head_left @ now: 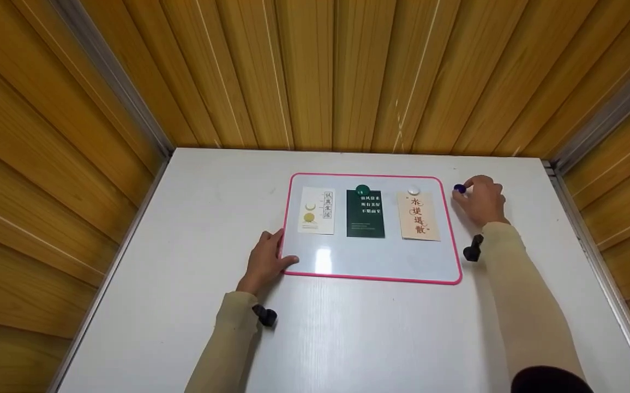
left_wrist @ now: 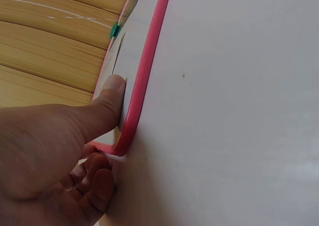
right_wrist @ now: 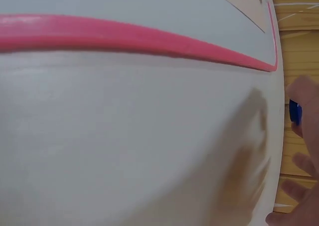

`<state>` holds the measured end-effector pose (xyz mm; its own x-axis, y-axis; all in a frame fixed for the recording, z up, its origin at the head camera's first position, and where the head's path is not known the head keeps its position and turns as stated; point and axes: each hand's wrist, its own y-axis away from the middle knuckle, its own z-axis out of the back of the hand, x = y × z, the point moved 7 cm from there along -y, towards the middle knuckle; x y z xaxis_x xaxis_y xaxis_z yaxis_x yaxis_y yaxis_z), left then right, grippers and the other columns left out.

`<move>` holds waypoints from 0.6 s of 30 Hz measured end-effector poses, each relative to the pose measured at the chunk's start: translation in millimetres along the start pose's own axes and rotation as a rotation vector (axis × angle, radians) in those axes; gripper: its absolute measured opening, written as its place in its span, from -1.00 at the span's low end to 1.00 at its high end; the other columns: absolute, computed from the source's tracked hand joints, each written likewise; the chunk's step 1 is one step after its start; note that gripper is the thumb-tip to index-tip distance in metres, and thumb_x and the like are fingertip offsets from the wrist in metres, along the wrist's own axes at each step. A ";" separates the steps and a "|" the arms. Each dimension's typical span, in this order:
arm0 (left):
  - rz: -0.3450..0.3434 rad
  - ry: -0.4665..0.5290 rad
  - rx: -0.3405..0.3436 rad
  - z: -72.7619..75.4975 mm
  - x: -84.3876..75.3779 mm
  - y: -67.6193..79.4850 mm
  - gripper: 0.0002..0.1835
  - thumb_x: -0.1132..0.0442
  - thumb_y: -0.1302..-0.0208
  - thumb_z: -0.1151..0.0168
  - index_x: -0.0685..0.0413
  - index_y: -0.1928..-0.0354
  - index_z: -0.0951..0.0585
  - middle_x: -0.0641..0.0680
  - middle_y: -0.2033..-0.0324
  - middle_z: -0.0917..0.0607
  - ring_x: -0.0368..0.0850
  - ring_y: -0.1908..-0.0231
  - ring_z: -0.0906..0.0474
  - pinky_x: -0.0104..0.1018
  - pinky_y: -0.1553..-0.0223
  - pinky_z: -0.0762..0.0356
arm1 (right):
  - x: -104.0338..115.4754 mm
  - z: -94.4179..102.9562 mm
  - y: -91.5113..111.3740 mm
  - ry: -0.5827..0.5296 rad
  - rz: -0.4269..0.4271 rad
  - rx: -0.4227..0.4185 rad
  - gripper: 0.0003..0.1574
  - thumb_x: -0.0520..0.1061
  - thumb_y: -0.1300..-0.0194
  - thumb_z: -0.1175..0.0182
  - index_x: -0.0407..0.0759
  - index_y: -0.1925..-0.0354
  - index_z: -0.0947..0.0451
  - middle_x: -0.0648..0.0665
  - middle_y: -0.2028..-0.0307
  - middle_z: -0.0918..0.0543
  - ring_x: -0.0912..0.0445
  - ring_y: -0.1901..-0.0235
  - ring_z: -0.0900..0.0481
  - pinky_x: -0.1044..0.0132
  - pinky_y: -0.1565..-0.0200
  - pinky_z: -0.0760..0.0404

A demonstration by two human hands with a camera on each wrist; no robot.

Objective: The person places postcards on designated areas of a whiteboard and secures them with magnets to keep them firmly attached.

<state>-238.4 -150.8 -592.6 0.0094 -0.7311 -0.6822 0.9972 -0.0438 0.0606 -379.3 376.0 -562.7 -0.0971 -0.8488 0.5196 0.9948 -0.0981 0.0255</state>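
Observation:
A whiteboard (head_left: 380,259) with a pink frame lies flat on the white table. My left hand (head_left: 265,262) grips its lower left edge, thumb on the surface and fingers at the side, as the left wrist view also shows. To the right of the board, my right hand (head_left: 484,202) pinches a round blue magnet (head_left: 460,188) between thumb and finger; in the right wrist view the magnet (right_wrist: 295,112) is partly covered. On the board are a white card (head_left: 317,221), a dark green card (head_left: 365,224) under a green magnet (head_left: 363,190), and a peach card (head_left: 419,218) under a white magnet (head_left: 414,190).
Wood-grain panels (head_left: 304,76) enclose the back and both sides of the white table (head_left: 336,338). Black devices are strapped at both wrists. A dark round shape (head_left: 552,379) shows at the bottom right edge of the head view.

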 end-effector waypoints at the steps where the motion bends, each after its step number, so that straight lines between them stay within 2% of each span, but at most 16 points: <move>1: 0.004 0.001 0.001 -0.1 0.1 0.1 -0.04 0.05 -0.11 -0.59 0.14 -0.52 -0.35 0.11 0.12 -0.47 0.00 0.20 -0.41 -0.10 0.04 -0.44 | 1.9 -0.1 -0.8 -0.002 -0.005 0.002 -0.37 0.10 -0.45 -0.21 -0.41 -0.14 -0.46 -0.51 -0.35 -0.29 -0.47 -0.25 -0.19 -0.42 -0.24 -0.18; 8: 0.009 0.010 -0.001 -0.3 0.2 -0.3 -0.05 0.07 -0.11 -0.60 0.12 -0.51 -0.36 0.10 0.13 -0.46 0.00 0.21 -0.41 -0.09 0.05 -0.44 | 18.6 -0.3 -4.2 -0.025 -0.030 0.006 -0.35 0.13 -0.45 -0.23 -0.35 -0.20 -0.44 -0.45 -0.40 -0.26 -0.42 -0.28 -0.17 -0.41 -0.27 -0.21; 18: 0.001 0.009 0.004 -1.4 1.6 -0.7 -0.04 0.05 -0.11 -0.60 0.13 -0.52 -0.35 0.11 0.12 -0.47 -0.01 0.22 -0.40 -0.10 0.06 -0.44 | 37.5 -3.2 -10.6 -0.034 0.023 -0.010 -0.39 0.10 -0.43 -0.27 -0.35 -0.17 -0.47 -0.42 -0.42 -0.27 -0.41 -0.33 -0.16 -0.37 -0.32 -0.17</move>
<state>-239.1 -150.9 -594.8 0.0107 -0.7251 -0.6886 0.9969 -0.0460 0.0640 -393.6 343.5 -546.2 -0.0734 -0.8328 0.5487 0.9964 -0.0845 0.0050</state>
